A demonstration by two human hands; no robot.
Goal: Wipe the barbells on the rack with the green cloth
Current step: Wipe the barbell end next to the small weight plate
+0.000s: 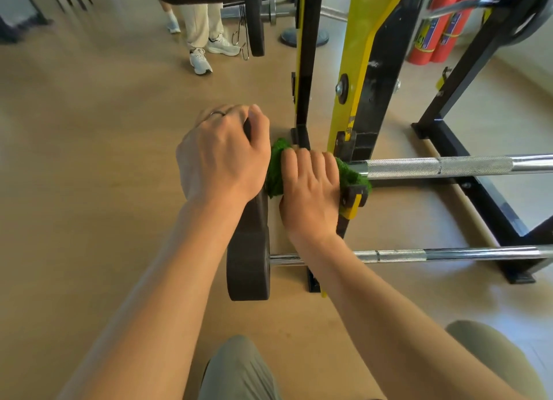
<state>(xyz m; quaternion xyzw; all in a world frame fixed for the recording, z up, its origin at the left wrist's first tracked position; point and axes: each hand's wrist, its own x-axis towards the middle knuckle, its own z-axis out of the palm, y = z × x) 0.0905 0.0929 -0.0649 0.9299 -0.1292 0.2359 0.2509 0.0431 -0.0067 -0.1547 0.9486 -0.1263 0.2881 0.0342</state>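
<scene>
- Barbells: two lie level on the rack, whose yellow and black uprights rise from the middle of the frame to its top edge. The upper barbell runs from the middle out to the right edge, its knurled steel bare right of the rack's hook. The lower barbell runs across the lower right, below the first.
- A black weight plate sits on the lower barbell's left end, just left of centre, edge-on to the camera. A second plate stands above it, mostly hidden under the left hand.
- The left hand, a ring on one finger, sits at centre frame with its fingers curled over the top rim of that upper plate, gripping it.
- The right hand, just right of the left, presses down on the green cloth; its fingers lie side by side and bend over the cloth, clamping it round the upper barbell beside the hook.
- The green cloth is bunched under those fingers. It shows on both sides of the hand: a thick wad left of the knuckles, touching the left hand, and a fringe right of the little finger against the yellow hook.
- Two red fire extinguishers stand at upper right.
- Another person's pale shoes are at upper centre-left on the floor.
</scene>
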